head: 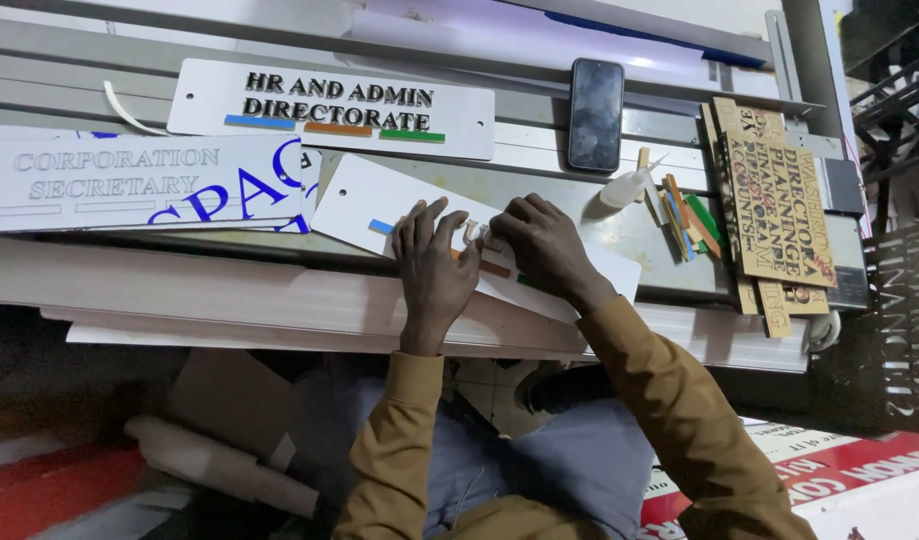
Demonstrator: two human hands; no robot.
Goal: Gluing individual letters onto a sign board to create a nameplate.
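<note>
A white rectangular sign plate (355, 200) lies tilted on the workbench, with a blue strip near its left end and orange and green strips along its lower edge. My left hand (432, 268) rests flat on the plate, fingers spread. My right hand (542, 243) pinches a small pale cut-out letter (471, 233) and presses it onto the plate between the two hands. Both arms wear brown sleeves.
A finished white sign with black letters (330, 108) lies behind, a black phone (595, 113) to its right. A white glue bottle (625, 187), coloured strips (692, 222) and wooden letter stencils (775, 210) sit at right. Another white sign (130, 180) lies at left.
</note>
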